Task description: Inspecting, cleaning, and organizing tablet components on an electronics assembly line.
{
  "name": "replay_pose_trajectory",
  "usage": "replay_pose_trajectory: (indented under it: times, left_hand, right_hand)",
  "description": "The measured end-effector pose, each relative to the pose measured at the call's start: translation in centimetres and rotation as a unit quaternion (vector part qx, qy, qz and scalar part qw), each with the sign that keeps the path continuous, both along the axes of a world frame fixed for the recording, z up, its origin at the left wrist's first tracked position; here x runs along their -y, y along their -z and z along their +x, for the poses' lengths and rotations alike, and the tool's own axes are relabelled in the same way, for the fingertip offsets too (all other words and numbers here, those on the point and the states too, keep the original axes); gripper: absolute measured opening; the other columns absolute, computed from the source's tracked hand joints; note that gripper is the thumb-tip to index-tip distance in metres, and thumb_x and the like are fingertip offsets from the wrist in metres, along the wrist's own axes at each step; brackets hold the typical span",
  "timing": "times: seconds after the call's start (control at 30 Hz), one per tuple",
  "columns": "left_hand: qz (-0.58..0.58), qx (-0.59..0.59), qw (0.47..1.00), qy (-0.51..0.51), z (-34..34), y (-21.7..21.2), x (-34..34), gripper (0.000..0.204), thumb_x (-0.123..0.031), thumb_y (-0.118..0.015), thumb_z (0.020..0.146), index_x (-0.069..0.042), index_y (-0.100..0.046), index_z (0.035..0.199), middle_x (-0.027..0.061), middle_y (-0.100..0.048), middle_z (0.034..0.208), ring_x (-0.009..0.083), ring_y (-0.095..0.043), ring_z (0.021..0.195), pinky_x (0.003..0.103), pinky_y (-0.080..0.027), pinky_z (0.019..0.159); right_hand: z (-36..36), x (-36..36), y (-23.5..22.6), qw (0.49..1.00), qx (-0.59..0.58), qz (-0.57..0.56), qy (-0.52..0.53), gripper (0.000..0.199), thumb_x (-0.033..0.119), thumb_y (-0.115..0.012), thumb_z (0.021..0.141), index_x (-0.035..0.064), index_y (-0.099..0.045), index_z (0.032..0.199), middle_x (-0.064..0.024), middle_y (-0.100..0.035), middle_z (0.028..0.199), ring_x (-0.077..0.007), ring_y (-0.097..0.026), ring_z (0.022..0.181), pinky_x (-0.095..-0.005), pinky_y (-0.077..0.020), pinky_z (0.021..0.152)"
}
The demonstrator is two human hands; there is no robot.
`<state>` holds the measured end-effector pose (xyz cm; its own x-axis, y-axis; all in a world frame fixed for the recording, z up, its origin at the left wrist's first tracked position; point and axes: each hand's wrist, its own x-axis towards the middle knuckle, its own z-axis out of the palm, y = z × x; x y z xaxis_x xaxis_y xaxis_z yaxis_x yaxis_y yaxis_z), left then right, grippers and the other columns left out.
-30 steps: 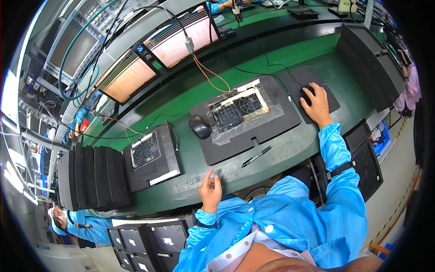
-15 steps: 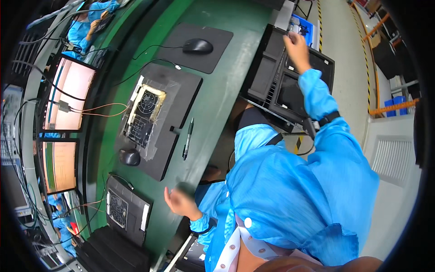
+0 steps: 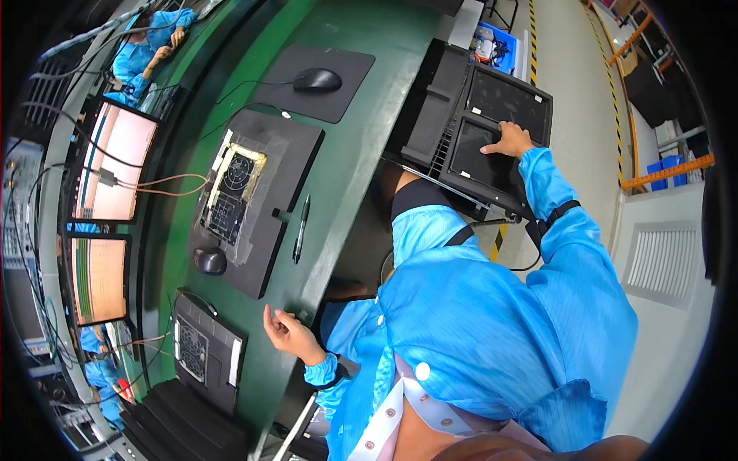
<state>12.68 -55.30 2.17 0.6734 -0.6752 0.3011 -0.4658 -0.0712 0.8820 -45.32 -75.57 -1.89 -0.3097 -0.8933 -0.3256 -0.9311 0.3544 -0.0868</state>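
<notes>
My right hand (image 3: 511,140) rests over a dark flat panel (image 3: 477,157) set in a black tray (image 3: 447,175) on my right. Its thumb and fingers are spread, and nothing shows between them. A second dark panel (image 3: 503,100) lies in a neighbouring frame of the tray, farther from me. My left hand (image 3: 292,335) hovers by the near edge of the green bench (image 3: 327,211), palm partly up, fingers loosely bent and apart, with nothing visible in it. Nearest to it are a black pen (image 3: 302,230) and a black foam fixture (image 3: 288,165) holding a dark board with circular markings (image 3: 237,174).
A black mouse (image 3: 317,80) sits on a dark mat (image 3: 354,73); another mouse (image 3: 209,260) touches the foam fixture. Nearer lies a second fixture (image 3: 223,361). Two monitors (image 3: 119,161) and loose cables line the left. Beyond the tray stands a blue bin (image 3: 503,50). A person (image 3: 154,46) works across the bench.
My right hand has come back from the tray's far end near the blue bin and down onto the nearer dark panel. My left hand has shifted slightly left. The whole view has shifted a little.
</notes>
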Motion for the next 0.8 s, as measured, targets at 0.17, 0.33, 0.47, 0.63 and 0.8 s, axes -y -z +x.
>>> replay_pose_trajectory:
  times: [0.17,0.33,0.47,0.63,0.8]
  left_hand:
    - [0.003,-0.033,0.999,0.001,-0.6,-0.6,0.3,0.028,-0.009,-0.056,0.099,0.002,-0.058,0.124,0.0011,-0.054,0.069,0.0072,-0.048,0.062,0.023,-0.041,0.059]
    - [0.021,-0.112,0.993,0.03,-1.0,-2.4,-0.4,0.029,-0.009,-0.06,0.097,0.001,-0.06,0.125,0.0018,-0.058,0.075,0.0072,-0.053,0.065,0.023,-0.044,0.059]
    - [0.081,-0.134,0.974,0.162,-3.3,-4.4,-0.3,0.029,-0.004,-0.065,0.092,0.0,-0.064,0.121,0.0042,-0.064,0.084,0.01,-0.059,0.074,0.025,-0.05,0.069]
    - [0.106,0.009,0.864,0.492,-5.9,-8.3,3.2,0.087,-0.025,-0.085,0.073,-0.006,-0.042,0.146,0.0163,-0.051,0.143,0.0309,-0.048,0.132,0.039,-0.04,0.106]
    - [0.235,-0.154,0.86,0.427,-6.7,-5.3,1.8,0.101,-0.039,-0.085,0.076,0.0,-0.031,0.151,0.0175,-0.045,0.147,0.0264,-0.043,0.135,0.038,-0.034,0.112]
  right_hand:
    - [-5.5,1.8,3.6,0.99,0.137,0.025,-0.01,0.072,0.055,-0.08,0.07,0.0024,-0.064,0.116,-0.0142,-0.066,0.106,-0.0285,-0.061,0.107,-0.0376,-0.0442,0.093]
    - [-4.3,-0.1,-6.6,0.904,0.419,0.033,-0.073,0.032,0.021,-0.078,0.081,0.0089,-0.048,0.078,0.0046,-0.047,0.077,-0.0067,-0.045,0.075,-0.0254,-0.0377,0.068]
    - [0.5,-1.5,-13.9,0.825,0.551,-0.013,-0.123,0.035,0.011,-0.082,0.077,0.009,-0.047,0.077,0.0047,-0.048,0.078,-0.0066,-0.049,0.074,-0.0248,-0.0427,0.071]
    - [11.9,1.0,-16.4,0.751,0.633,0.018,-0.188,0.034,0.022,-0.088,0.066,0.0066,-0.06,0.074,-0.0023,-0.062,0.078,-0.0104,-0.058,0.073,-0.0262,-0.0455,0.068]
    - [27.4,2.2,-15.5,0.631,0.725,0.095,-0.26,0.036,0.024,-0.087,0.072,0.0032,-0.066,0.093,-0.0031,-0.065,0.088,-0.0105,-0.058,0.08,-0.0275,-0.0452,0.071]
